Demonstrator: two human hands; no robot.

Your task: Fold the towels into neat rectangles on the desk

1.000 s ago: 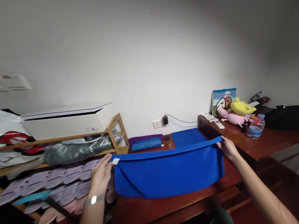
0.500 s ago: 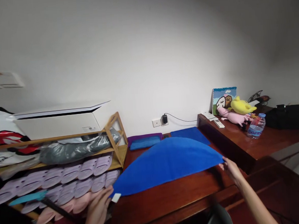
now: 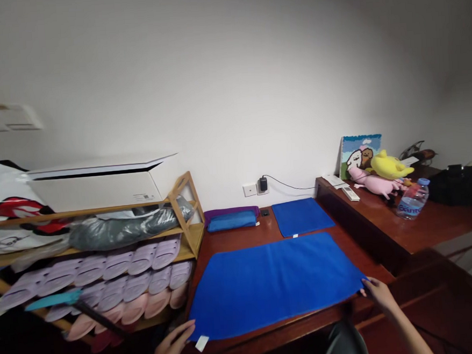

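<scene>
A large blue cloth is spread out over the brown wooden desk, with a white tag at its near left corner. My left hand pinches that corner. At the near right corner, my right hand has the cloth edge between thumb and fingers. Behind the cloth lies a folded blue cloth, also tagged. To its left, by the wall, a rolled or folded lighter blue cloth rests in front of a purple cloth.
Left of the desk stands a wooden rack with slippers and a white box. On the raised right surface are a water bottle, plush toys, a remote and a picture. A charger is plugged into the wall.
The cloth has come down from a billowing arch to lie nearly flat on the desk. Both hands have moved lower and nearer, still holding its corners. The folded blue cloth behind is now fully visible.
</scene>
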